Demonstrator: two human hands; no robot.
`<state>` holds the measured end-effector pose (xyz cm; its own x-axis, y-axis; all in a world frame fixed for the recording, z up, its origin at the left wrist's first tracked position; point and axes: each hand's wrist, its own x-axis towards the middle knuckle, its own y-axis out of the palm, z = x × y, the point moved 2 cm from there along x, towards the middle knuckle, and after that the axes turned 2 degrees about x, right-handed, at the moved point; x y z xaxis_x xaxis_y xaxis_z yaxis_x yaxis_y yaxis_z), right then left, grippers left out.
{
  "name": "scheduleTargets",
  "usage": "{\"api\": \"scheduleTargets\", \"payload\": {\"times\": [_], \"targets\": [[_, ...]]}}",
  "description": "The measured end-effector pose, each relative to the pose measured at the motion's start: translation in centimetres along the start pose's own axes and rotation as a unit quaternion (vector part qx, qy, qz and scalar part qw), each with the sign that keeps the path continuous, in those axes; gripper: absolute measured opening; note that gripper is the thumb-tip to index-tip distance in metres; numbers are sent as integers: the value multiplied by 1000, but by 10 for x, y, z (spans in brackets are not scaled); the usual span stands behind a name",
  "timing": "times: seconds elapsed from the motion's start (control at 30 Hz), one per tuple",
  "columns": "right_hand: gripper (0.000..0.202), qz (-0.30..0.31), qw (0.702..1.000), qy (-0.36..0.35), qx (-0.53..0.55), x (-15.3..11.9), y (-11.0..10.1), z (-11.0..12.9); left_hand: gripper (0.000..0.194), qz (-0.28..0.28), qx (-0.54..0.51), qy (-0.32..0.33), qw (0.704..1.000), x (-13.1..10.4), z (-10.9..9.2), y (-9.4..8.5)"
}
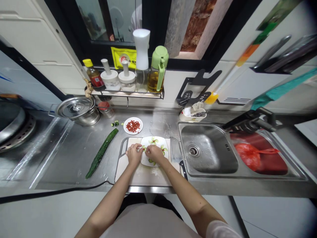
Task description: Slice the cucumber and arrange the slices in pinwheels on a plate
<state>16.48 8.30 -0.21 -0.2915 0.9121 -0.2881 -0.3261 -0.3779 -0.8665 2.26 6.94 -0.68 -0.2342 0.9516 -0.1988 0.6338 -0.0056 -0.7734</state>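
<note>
A white square plate [158, 158] lies on a cutting board [146, 178]. Green cucumber slices with red bits in their middles form small groups [153, 141] near its edges. My left hand [134, 153] is at the plate's left edge, its fingers bent together beside one group. From the right, my right hand [154, 153] reaches over the plate with fingers pinched at that same group. Anything between the fingertips of either hand is too small to make out. Behind the board stands a small white dish [133, 118] of red pieces. A long cucumber [102, 153] lies to the left.
A knife [183, 169] rests at the board's right side, next to the sink [210, 165]. A red bag [247, 155] lies in the right basin. At the back left are a lidded pot [86, 114] and a jar [106, 109]. Bottles stand on a rack [131, 94] above.
</note>
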Motion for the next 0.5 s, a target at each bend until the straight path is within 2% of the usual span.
{"api": "scheduleTargets", "payload": {"times": [0.2, 0.5], "targets": [[20, 3, 999, 51, -7, -1, 2, 5, 14, -4, -2, 2, 1000, 1, 0, 1], [21, -7, 996, 90, 1, 2, 10, 8, 15, -3, 6, 4, 1000, 1, -1, 2]]}}
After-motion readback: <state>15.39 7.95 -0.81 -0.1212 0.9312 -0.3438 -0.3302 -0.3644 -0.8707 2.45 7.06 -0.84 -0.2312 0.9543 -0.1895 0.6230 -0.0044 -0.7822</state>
